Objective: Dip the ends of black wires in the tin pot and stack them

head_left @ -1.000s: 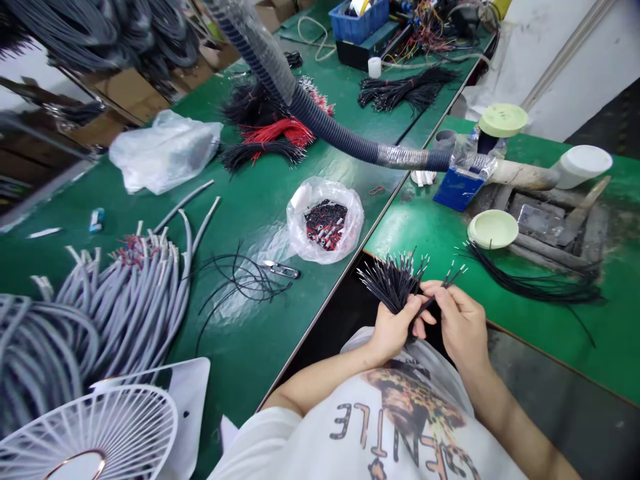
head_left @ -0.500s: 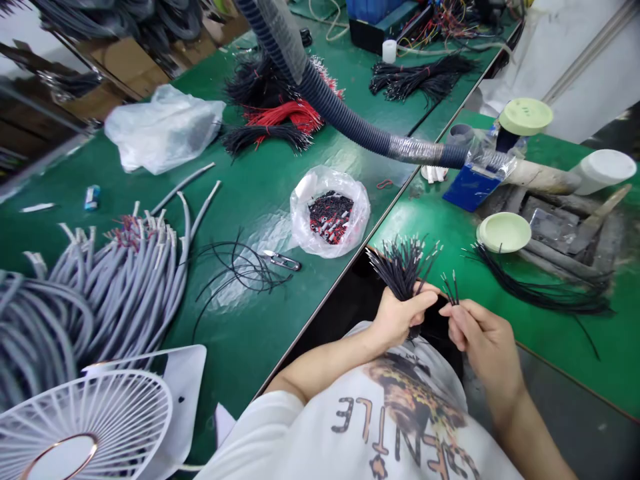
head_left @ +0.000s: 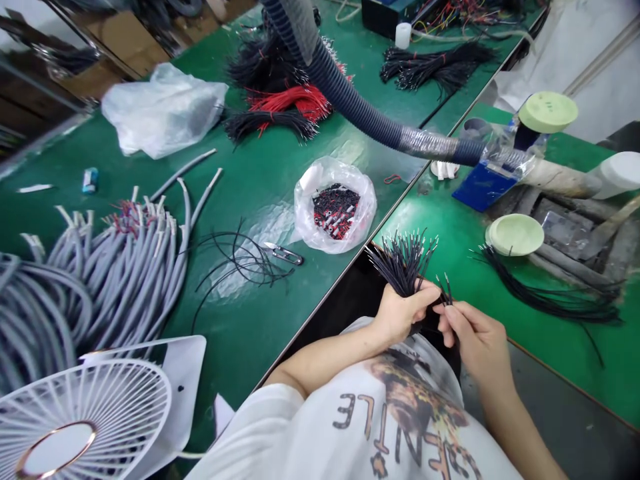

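My left hand (head_left: 401,311) is closed around a thick bundle of black wires (head_left: 404,261), whose bare silvery tips fan out above the fist. Close beside it, my right hand (head_left: 475,333) pinches a few black wires (head_left: 446,291) between thumb and fingers, their tips pointing up. Both hands are in front of my shirt, at the table edge. To the right, a loose bunch of black wires (head_left: 550,290) lies on the green table, by a pale green round dish (head_left: 515,235).
A plastic bag of small black and red pieces (head_left: 335,210) sits left of my hands, near thread snips (head_left: 284,253). Grey cables (head_left: 135,280) and a white fan (head_left: 95,420) occupy the left. A ribbed hose (head_left: 360,110) crosses above the table; tied wire bundles (head_left: 440,63) lie behind.
My right hand has moved slightly left, bringing its few wires closer to the bundle in my left hand. The camera view has shifted a little.
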{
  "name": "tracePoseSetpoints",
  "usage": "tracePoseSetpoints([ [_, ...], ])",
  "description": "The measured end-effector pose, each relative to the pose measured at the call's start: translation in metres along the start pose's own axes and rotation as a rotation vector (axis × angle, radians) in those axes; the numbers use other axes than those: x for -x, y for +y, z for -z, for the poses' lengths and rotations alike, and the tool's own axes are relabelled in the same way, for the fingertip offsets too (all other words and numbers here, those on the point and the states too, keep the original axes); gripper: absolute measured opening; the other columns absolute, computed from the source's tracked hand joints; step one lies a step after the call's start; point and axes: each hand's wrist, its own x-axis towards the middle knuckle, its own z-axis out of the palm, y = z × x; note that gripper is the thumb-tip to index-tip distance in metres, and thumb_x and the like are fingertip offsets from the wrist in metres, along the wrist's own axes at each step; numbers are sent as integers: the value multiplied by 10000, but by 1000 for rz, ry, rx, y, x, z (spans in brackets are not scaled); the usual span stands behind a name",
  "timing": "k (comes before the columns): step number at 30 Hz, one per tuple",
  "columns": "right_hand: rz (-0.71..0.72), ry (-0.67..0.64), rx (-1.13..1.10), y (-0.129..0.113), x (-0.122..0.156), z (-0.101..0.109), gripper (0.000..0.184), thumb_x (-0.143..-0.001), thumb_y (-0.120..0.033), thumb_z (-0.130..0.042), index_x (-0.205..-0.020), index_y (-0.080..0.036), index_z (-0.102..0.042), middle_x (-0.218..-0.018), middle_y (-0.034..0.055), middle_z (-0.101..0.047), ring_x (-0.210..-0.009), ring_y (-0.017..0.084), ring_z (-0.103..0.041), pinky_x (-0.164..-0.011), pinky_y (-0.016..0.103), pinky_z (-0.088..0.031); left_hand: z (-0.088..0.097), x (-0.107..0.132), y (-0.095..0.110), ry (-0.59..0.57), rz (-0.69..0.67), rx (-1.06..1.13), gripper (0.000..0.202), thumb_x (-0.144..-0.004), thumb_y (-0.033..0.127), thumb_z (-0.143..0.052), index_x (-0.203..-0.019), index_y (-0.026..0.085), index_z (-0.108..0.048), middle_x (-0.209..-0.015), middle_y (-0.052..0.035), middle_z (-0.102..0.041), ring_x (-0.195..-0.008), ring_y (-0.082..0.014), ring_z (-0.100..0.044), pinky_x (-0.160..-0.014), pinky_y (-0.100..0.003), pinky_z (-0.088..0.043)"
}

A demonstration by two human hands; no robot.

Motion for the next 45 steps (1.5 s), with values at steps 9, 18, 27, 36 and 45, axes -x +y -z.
tracePoseSetpoints([
  [9, 89, -32, 78, -4, -4, -2, 314, -984, -346, -550, -753, -174, -677, -534, -34, -550, -492, 86, -526, -538, 203, -437, 0, -2, 4, 38, 13, 64, 376, -691, 441, -840, -743, 129, -636, -430, 91, -417, -375, -27, -274, -410, -217, -177],
  [18, 85, -68, 47, -5, -5, -5, 336, -981, -357, -540, -718, -173, -639, -559, -22, -553, -472, 91, -509, -495, 214, -411, 0, 0, 7, -9, 99, 70, 385, -671, 443, -848, -759, 128, -645, -446, 78, -443, -391, -33, -298, -415, -213, -177],
  [27, 73, -98, 9, -3, -5, -4, 383, -993, -326, -522, -646, -180, -595, -531, -29, -527, -489, 92, -497, -535, 221, -412, -2, 2, 8, 19, 107, 38, 353, -681, 431, -827, -718, 150, -617, -447, 71, -432, -408, -51, -326, -440, -224, -192],
  [36, 56, -97, -32, -9, -7, -9, 380, -968, -308, -514, -616, -175, -566, -519, -31, -523, -472, 84, -488, -513, 212, -389, -5, 3, 8, 90, 88, -6, 423, -628, 451, -867, -719, 159, -575, -417, 108, -372, -368, -28, -266, -400, -192, -173],
  [45, 39, -9, -93, -16, -5, -14, 347, -933, -316, -511, -633, -167, -600, -586, -9, -567, -549, 90, -494, -558, 210, -399, -7, 6, 8, 69, 78, -52, 448, -694, 360, -839, -600, 181, -439, -405, 107, -329, -376, -25, -252, -416, -176, -215],
])
